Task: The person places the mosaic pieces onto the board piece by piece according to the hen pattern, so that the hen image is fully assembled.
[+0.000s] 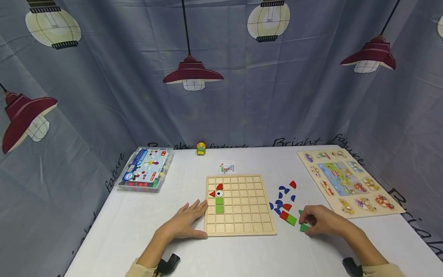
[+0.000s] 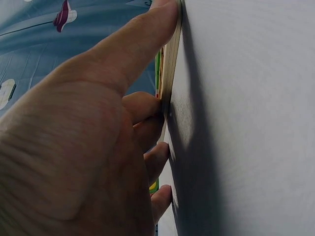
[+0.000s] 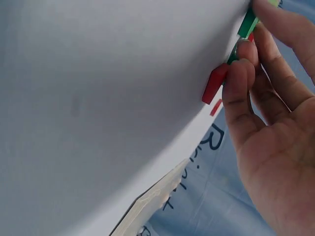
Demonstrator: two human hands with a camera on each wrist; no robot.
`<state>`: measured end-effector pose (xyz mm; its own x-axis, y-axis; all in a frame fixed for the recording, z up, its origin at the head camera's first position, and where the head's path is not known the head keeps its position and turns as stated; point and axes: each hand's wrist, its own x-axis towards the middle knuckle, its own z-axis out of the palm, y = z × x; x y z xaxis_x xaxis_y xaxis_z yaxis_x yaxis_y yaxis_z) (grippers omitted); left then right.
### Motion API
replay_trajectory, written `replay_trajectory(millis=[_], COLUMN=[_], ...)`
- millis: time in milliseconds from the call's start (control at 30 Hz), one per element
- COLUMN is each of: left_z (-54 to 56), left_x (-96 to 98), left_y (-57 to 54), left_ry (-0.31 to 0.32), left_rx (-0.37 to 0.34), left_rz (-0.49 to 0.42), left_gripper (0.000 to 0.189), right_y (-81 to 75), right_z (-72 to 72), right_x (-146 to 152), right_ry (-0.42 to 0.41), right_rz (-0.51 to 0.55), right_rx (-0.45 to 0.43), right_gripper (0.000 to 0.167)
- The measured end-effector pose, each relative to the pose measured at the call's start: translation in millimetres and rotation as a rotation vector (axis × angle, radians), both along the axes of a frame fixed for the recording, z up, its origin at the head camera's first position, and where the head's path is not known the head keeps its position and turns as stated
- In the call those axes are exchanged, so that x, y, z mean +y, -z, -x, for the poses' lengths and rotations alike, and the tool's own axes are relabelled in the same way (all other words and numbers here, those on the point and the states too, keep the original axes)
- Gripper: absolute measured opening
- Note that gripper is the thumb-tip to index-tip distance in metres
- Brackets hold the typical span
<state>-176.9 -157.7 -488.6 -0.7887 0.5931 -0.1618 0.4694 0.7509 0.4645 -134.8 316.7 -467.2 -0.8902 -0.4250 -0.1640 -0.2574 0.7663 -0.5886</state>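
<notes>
My left hand [image 1: 185, 221] lies spread at the left edge of the wooden grid board [image 1: 247, 234]; its thumb and fingers touch that edge, also seen in the left wrist view. On the board sit a red quarter-circle [image 1: 219, 186], a red triangle [image 1: 212, 194], a white tile with a black dot [image 1: 219, 193] and two green squares [image 1: 219, 201]. Right of the board, my right hand [image 1: 322, 220] curls its thumb and fingers at a green block [image 1: 304, 227], pinching it. In the right wrist view, a red block [image 3: 214, 83] shows beside the fingertips. Some pieces are hidden by the fingers.
Several blue pieces [image 1: 278, 202], a red block [image 1: 284, 215] and a green square [image 1: 292, 219] lie between board and right hand. A pattern card [image 1: 226, 167] and small figurine [image 1: 201, 148] stand behind. A plastic case [image 1: 147, 167] is left, a picture puzzle board [image 1: 349, 184] right.
</notes>
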Motion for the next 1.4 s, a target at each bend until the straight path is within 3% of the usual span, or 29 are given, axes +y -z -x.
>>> replay_trajectory(millis=[200, 600, 1400], left_z=[0.7, 1.7, 0.7], left_x=[0.5, 0.5, -0.5], left_y=[1.0, -2.9, -2.7], left_ry=[0.005, 0.007, 0.009], left_rx=[0.003, -0.001, -0.007], left_rz=[0.003, -0.001, 0.004], left_gripper=[0.103, 0.102, 0.1], right_y=[0.2, -3.4, -3.0], right_z=[1.1, 6.4, 4.0], right_x=[-0.2, -2.6, -7.4], right_ry=[0.007, -0.036, 0.039], right_rz=[-0.003, -0.027, -0.065], right_rx=[-0.022, -0.005, 0.051], right_gripper=[0.03, 0.023, 0.024])
